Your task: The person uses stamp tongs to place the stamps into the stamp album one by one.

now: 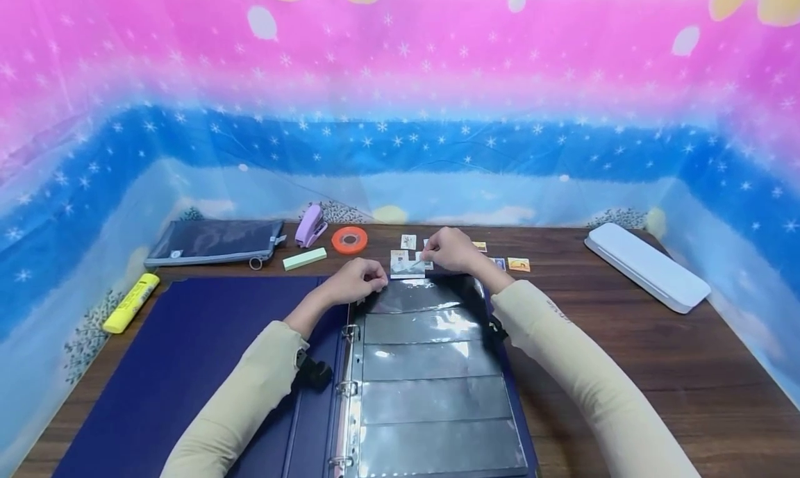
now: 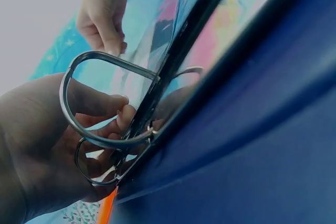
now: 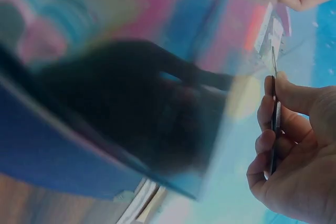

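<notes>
My left hand (image 1: 357,281) pinches the top edge of a black stamp-album pocket page (image 1: 437,399), near its ringed side. In the left wrist view the thumb and finger (image 2: 126,114) meet at the page edge behind a metal binder ring (image 2: 65,103). Past that edge, my right hand (image 1: 455,250) grips slim metal tweezers (image 3: 276,111). Their tips are at a pale stamp (image 3: 272,38), which shows in the head view as a greenish-white stamp (image 1: 407,269) above the page top. The page's upper right corner is lifted and curved.
The open navy binder (image 1: 206,353) lies under the page. Several stamps (image 1: 519,264) lie behind it. Along the back stand orange tape (image 1: 349,240), a purple stapler (image 1: 310,226), a green block (image 1: 304,259) and a dark pouch (image 1: 215,242). A yellow highlighter (image 1: 131,303) lies left, a white case (image 1: 646,266) right.
</notes>
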Available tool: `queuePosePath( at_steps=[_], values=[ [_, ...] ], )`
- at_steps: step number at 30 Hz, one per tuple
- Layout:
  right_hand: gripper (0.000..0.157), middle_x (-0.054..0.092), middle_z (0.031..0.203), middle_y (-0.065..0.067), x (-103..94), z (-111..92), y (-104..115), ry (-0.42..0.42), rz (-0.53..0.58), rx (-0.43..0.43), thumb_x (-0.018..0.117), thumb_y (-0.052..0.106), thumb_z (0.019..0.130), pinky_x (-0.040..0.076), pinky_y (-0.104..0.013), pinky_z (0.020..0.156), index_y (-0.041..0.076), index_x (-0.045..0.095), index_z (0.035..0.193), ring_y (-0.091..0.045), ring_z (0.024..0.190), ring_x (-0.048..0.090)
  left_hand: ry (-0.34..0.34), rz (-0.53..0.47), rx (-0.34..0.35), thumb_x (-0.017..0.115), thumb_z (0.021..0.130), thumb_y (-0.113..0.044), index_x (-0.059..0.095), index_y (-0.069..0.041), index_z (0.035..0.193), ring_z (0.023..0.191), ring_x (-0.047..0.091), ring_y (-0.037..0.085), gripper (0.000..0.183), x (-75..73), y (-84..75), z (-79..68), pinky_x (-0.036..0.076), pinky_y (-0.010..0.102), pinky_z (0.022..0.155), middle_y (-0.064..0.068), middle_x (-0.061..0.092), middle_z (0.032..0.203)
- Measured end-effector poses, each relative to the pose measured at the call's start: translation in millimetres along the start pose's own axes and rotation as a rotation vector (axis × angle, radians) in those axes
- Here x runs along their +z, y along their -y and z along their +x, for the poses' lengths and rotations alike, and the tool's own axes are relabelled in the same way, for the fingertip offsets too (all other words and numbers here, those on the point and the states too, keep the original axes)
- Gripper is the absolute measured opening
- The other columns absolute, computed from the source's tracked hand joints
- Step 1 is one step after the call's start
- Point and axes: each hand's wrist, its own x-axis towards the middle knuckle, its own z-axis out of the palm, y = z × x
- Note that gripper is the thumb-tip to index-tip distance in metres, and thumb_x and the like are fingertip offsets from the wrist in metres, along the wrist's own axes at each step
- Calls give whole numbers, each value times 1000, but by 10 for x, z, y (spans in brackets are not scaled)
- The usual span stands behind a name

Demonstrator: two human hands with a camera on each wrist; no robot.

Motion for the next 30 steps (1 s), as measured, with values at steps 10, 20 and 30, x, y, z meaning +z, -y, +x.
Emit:
queuePosePath(
  at_steps=[10, 20, 30],
  values=[
    [14, 73, 82, -2, 136, 37, 19, 63, -24, -44, 65, 21, 86, 44, -26, 73, 12, 75, 81, -12, 72, 59, -55, 83, 16, 57, 90, -11, 66, -4, 86, 69, 50, 13, 13, -2, -54, 17, 42, 25, 69, 9, 60, 84],
    [15, 73, 81, -7, 238, 53, 60, 176, 81, -89, 64, 19, 87, 37, -19, 62, 8, 74, 86, -7, 59, 50, -58, 108, 11, 56, 91, -14, 64, -6, 85, 75, 48, 15, 13, 26, -69, 20, 40, 26, 69, 7, 52, 86],
    [14, 73, 85, -8, 301, 94, 69, 230, 144, -125, 64, 17, 88, 39, -20, 66, 7, 75, 88, -6, 63, 53, -61, 135, -10, 56, 91, -13, 64, -7, 85, 66, 50, 11, 11, 50, -15, 12, 40, 25, 68, 4, 61, 77]
  ],
)
